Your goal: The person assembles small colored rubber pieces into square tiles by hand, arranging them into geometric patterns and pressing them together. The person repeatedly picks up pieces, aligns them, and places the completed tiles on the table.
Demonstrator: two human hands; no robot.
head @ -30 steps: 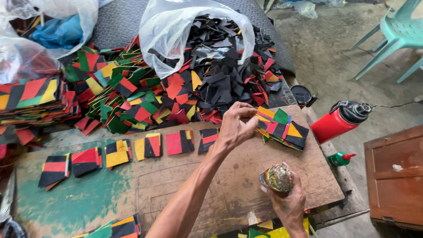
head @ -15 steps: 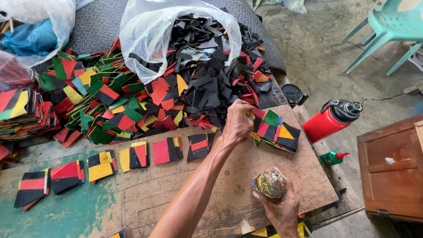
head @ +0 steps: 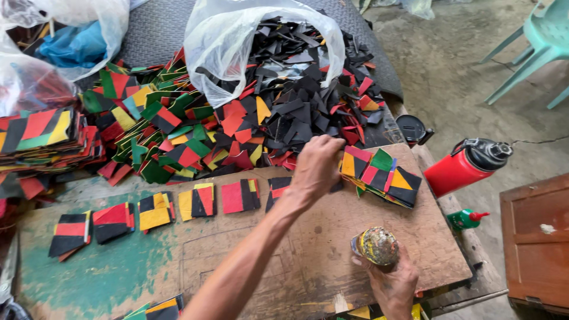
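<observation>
Across the last second the left hand (head: 317, 166) barely shifts: it stays at the stack of coloured patchwork squares (head: 382, 176) on the counter (head: 284, 249), its fingers curled together at the stack's left edge, seemingly pinching a piece, though the knuckles hide the grip. The right hand (head: 392, 283) still holds the paint-crusted glue can (head: 376, 245) upright near the counter's front edge, fingers wrapped around it. The row of squares (head: 195, 202) lies unchanged; only the camera has drifted, so the work looks paused at the stack.
</observation>
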